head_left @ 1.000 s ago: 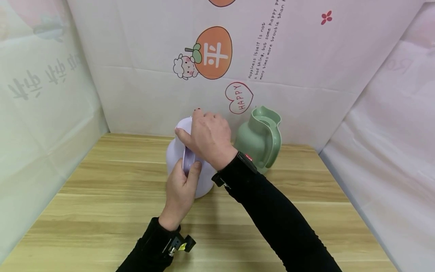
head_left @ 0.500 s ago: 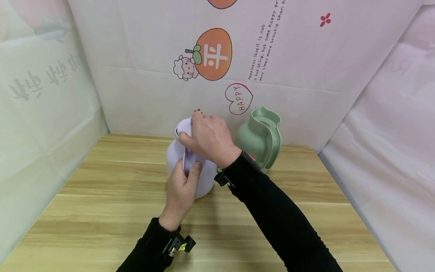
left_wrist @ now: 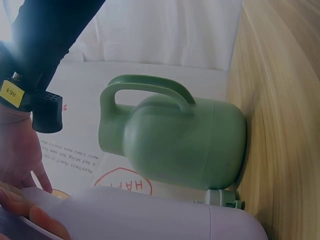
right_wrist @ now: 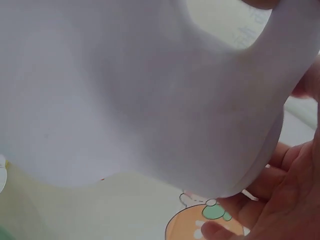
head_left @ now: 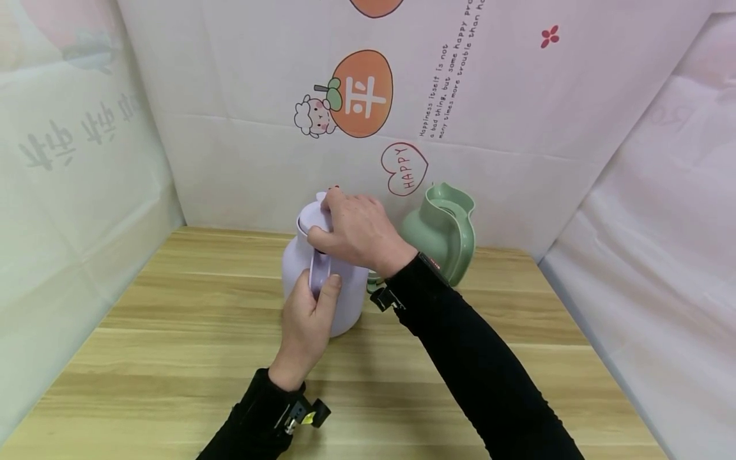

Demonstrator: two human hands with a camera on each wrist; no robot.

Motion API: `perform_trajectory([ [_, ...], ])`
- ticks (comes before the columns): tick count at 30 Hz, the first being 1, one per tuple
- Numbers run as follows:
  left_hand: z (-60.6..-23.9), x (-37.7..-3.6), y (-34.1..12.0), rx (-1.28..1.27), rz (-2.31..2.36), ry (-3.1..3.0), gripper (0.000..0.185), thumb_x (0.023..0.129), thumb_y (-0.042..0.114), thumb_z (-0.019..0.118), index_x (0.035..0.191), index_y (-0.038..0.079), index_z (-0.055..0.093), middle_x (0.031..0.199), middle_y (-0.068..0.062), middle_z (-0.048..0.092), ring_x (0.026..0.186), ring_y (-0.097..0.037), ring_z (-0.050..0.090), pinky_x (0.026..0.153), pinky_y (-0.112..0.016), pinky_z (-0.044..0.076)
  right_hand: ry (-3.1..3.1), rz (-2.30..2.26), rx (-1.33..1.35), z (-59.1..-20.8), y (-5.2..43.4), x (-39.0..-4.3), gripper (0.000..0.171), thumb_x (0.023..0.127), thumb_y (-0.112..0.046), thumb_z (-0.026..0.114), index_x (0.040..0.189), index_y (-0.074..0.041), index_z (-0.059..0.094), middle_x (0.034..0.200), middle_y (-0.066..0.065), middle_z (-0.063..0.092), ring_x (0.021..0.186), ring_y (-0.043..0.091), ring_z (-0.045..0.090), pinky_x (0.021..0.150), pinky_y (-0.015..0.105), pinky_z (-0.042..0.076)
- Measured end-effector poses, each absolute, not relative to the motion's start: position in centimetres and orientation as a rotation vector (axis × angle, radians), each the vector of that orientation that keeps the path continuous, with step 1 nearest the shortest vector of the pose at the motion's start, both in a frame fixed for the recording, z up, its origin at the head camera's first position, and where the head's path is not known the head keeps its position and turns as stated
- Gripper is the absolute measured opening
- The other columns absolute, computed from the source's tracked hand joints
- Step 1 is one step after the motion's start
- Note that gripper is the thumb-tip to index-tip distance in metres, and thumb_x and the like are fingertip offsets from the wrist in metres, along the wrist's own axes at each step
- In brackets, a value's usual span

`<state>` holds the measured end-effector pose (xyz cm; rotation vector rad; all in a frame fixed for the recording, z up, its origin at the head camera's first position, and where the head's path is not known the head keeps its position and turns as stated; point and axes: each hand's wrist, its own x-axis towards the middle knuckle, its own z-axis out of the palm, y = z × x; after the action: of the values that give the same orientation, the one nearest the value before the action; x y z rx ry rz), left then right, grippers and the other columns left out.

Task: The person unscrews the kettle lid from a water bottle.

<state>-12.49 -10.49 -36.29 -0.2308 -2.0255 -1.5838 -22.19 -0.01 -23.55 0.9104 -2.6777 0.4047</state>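
A lavender jug point(head_left: 352, 299) stands upright on the wooden table point(head_left: 172, 332), near the back wall. My left hand point(head_left: 307, 316) grips its handle from the near side, thumb laid along the handle. My right hand point(head_left: 351, 233) curls over the jug's lid point(head_left: 313, 217) from above, fingers wrapped round its rim. The left wrist view shows the lavender jug point(left_wrist: 150, 215) low in frame with fingertips point(left_wrist: 35, 217) on it. In the right wrist view the jug's pale wall point(right_wrist: 140, 100) fills the frame, with fingers point(right_wrist: 287, 200) under its edge.
A green jug point(head_left: 443, 233) with a big handle stands just right of the lavender one, close to the back wall; it also fills the left wrist view as the green jug point(left_wrist: 180, 145). A small white and green piece point(left_wrist: 220, 197) lies at its base. Printed sheets wall in three sides.
My right wrist has swung to the right while the hand stays on the lid, and more of the lid's left edge shows. The left hand and both jugs have stayed put.
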Motion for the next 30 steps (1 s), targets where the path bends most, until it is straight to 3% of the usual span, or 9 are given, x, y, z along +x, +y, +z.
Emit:
perform_trajectory([
  [5, -36.2, -12.4, -10.5, -0.225, -1.576, -2.017, 0.022, 0.107, 0.024, 0.059, 0.106, 0.001, 0.059, 0.082, -0.004, 0.049, 0.076, -0.02, 0.052, 0.064, -0.03, 0.041, -2.662, 0.474, 1.003, -23.5, 0.2, -22.8, 0.031, 0.087, -0.04, 0.059, 0.105, -0.014, 0.055, 0.088, 0.0, 0.061, 0.078, 0.019, 0.058, 0.082, 0.036, 0.044],
  [16, -36.3, -12.4, -10.6, -0.238, -1.568, -2.017, 0.022, 0.107, 0.023, 0.058, 0.107, 0.001, 0.058, 0.081, -0.003, 0.048, 0.072, -0.019, 0.05, 0.062, -0.029, 0.039, -2.636, 0.54, 1.098, -23.9, 0.6, -23.0, 0.048, 0.087, -0.036, 0.056, 0.123, -0.007, 0.06, 0.108, 0.003, 0.067, 0.09, 0.017, 0.061, 0.081, 0.032, 0.05],
  [19, -36.3, -12.5, -10.5, -0.239, -1.568, -2.021, 0.022, 0.107, 0.023, 0.058, 0.106, 0.001, 0.058, 0.08, -0.002, 0.046, 0.071, -0.019, 0.049, 0.061, -0.029, 0.038, -2.625, 0.51, 1.044, -24.1, 0.4, -22.6, 0.052, 0.093, -0.043, 0.057, 0.128, -0.005, 0.059, 0.107, 0.005, 0.068, 0.088, 0.017, 0.06, 0.076, 0.032, 0.05],
  [23, -36.4, -12.5, -10.5, -0.246, -1.575, -2.029, 0.022, 0.108, 0.023, 0.057, 0.105, 0.001, 0.056, 0.079, -0.002, 0.045, 0.07, -0.019, 0.048, 0.06, -0.029, 0.037, -2.649, 0.404, 0.835, -24.0, -0.3, -21.6, 0.069, 0.096, -0.065, 0.057, 0.134, -0.007, 0.058, 0.105, 0.006, 0.069, 0.085, 0.018, 0.06, 0.07, 0.033, 0.05],
  [27, -36.5, -12.5, -10.5, -0.252, -1.587, -2.027, 0.022, 0.108, 0.023, 0.056, 0.107, 0.002, 0.057, 0.081, -0.003, 0.049, 0.072, -0.018, 0.05, 0.061, -0.029, 0.039, -2.67, 0.249, 0.613, -23.6, -1.2, -20.7, 0.072, 0.092, -0.079, 0.052, 0.114, -0.011, 0.063, 0.091, 0.003, 0.066, 0.08, 0.022, 0.061, 0.065, 0.036, 0.05],
  [30, -36.5, -12.6, -10.5, -0.255, -1.586, -2.013, 0.021, 0.108, 0.023, 0.057, 0.107, 0.002, 0.058, 0.082, -0.004, 0.051, 0.073, -0.018, 0.052, 0.062, -0.029, 0.041, -2.681, 0.151, 0.514, -23.5, -1.8, -20.4, 0.072, 0.09, -0.084, 0.048, 0.097, -0.013, 0.057, 0.081, 0.004, 0.061, 0.077, 0.024, 0.06, 0.062, 0.038, 0.049],
])
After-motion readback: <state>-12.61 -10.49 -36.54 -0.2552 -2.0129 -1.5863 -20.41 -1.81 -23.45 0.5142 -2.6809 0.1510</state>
